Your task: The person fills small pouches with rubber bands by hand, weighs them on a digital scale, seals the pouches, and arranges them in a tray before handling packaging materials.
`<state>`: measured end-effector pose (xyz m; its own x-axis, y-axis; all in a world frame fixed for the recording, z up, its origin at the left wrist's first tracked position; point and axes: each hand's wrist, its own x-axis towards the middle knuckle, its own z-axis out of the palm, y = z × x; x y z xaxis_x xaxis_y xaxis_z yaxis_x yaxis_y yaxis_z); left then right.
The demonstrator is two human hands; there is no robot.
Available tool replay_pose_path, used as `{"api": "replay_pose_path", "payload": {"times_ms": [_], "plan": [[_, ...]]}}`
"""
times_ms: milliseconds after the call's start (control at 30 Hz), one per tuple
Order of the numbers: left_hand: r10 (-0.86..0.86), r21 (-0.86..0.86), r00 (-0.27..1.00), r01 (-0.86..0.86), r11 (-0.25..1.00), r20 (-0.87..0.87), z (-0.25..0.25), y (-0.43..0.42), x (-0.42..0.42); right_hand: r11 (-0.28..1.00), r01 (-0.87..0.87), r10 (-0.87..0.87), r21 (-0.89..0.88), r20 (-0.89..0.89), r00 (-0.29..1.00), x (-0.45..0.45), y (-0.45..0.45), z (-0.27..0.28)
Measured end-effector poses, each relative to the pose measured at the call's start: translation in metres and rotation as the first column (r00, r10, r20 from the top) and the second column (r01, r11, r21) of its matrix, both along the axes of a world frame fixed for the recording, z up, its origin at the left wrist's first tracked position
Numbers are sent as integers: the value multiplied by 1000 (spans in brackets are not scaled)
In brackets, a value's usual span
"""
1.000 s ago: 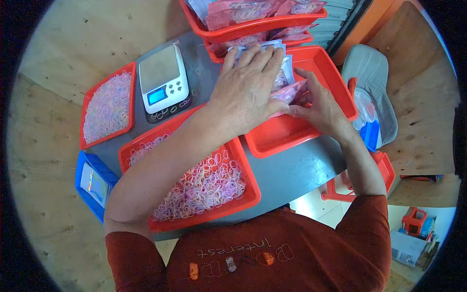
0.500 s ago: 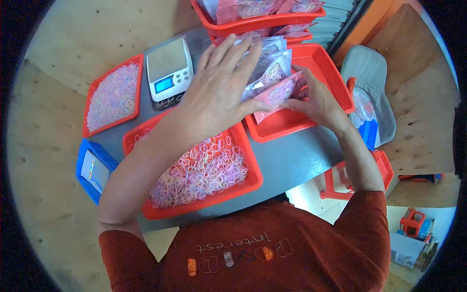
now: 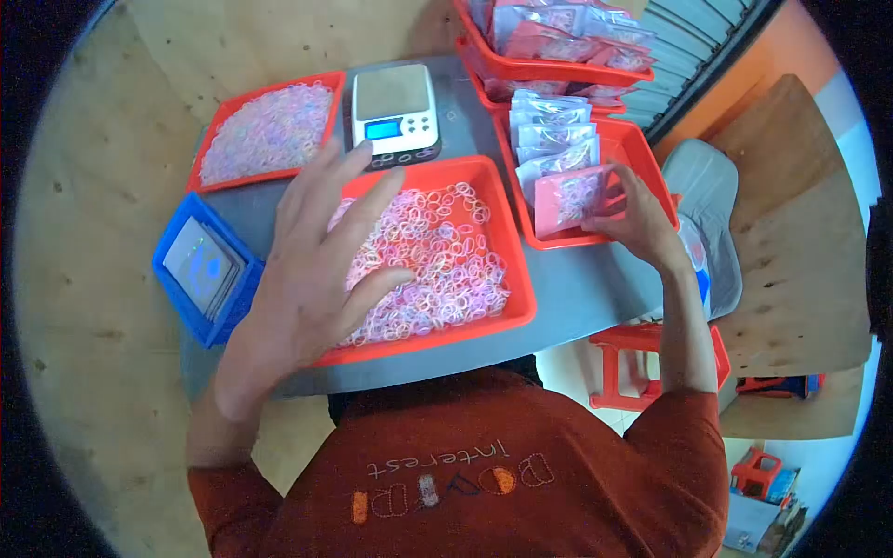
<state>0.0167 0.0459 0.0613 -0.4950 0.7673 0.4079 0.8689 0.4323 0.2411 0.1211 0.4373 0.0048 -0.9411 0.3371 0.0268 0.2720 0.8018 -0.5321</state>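
Observation:
My left hand [image 3: 312, 256] is open, fingers spread, above the left side of a red tray [image 3: 517, 279] of small pastel rubber bands [image 3: 423, 288]. Nothing is in it. At the packet tray [image 3: 642, 153], my right hand [image 3: 640, 219] has its thumb and fingers curled at the right edge of a pink packet [image 3: 569, 200] that contains small bands. This packet leans at the front of a row of clear and whitish packets [image 3: 556, 139]. Part of its right edge is hidden by my fingers.
A white digital scale [image 3: 394, 107] stands behind the middle tray. Another tray of bands [image 3: 270, 135] is at the back left, beside a blue bin [image 3: 209, 270] holding cards. Stacked red trays [image 3: 558, 70] hold more packets. A red stool [image 3: 614, 367] is below right.
My left hand has left the packets and moved left and down over the band tray. My right hand stays by the pink packet. The camera view has shifted.

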Motion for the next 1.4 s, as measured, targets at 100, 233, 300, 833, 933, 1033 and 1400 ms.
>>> {"api": "replay_pose_path", "payload": {"times_ms": [100,233,300,833,933,1033,1400], "plan": [[87,112,996,-83,990,-30,-4,-32,11,934,3,38,357,-108,993,13,-5,8],[295,305,953,-260,916,-75,-25,-75,23,988,0,59,153,-381,923,6,-87,56],[460,377,878,-385,842,-130,-39,-102,20,986,-132,159,102,-325,932,-3,-117,56],[705,-365,704,-680,636,-85,-67,-203,-57,952,-304,243,-32,-526,815,2,-197,5],[681,-317,727,-629,710,85,-70,-209,-60,966,-213,109,-145,-519,848,21,-170,-16],[720,-391,692,-649,652,52,-58,-203,-62,967,-169,23,-188,-600,800,33,-152,-33],[693,588,712,-514,624,-112,-49,-194,17,932,-63,-205,-357,-663,720,50,-121,-89]]}}
